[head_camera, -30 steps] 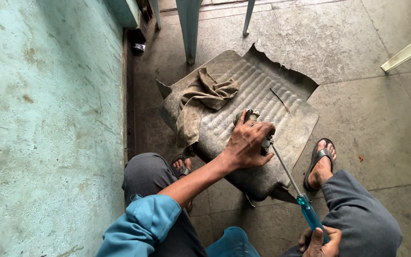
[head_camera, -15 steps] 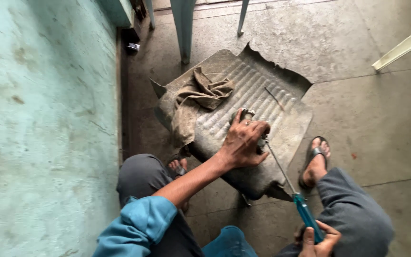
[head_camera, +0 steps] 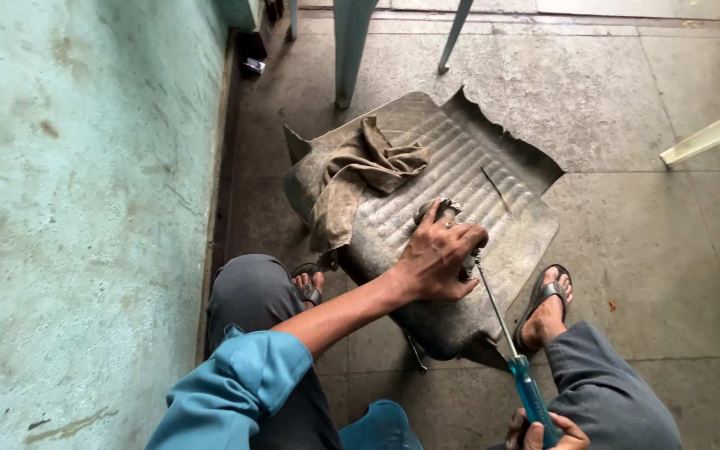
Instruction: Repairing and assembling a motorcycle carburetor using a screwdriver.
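Screwdriver first: the long one with the translucent blue plastic handle and thin steel shaft (head_camera: pixel 506 342) runs diagonally from the bottom edge of the view up to a small dark metal part (head_camera: pixel 442 218). That part sits on the grey ribbed rubber floor mat (head_camera: pixel 493 167) spread over the concrete floor (head_camera: pixel 627 100). Our left hand (head_camera: pixel 439 258) is closed down over the part, fingers curled around it and pressing it against the mat, so most of it is hidden and we cannot tell its exact shape. Our right hand (head_camera: pixel 543 433) is wrapped around the blue handle at the frame's lower edge, only partly in view.

Compared with half a second ago and a second ago, both grips look the same and the screwdriver tip has stayed at the part beside our left fingers. What differs is mostly our head: the view has tilted, so the mat and hands sit slightly differently in frame. Any turning of the shaft is too fine for us to read. We judge that the work on the part is simply continuing, tool seated and part pinned.

A crumpled brown cloth rag (head_camera: pixel 360 179) lies on the mat's upper left, apart from our hands. Our sandalled right foot (head_camera: pixel 547 304) rests just beside the mat's lower right edge. The worn turquoise wall (head_camera: pixel 77 208) stands on our left.
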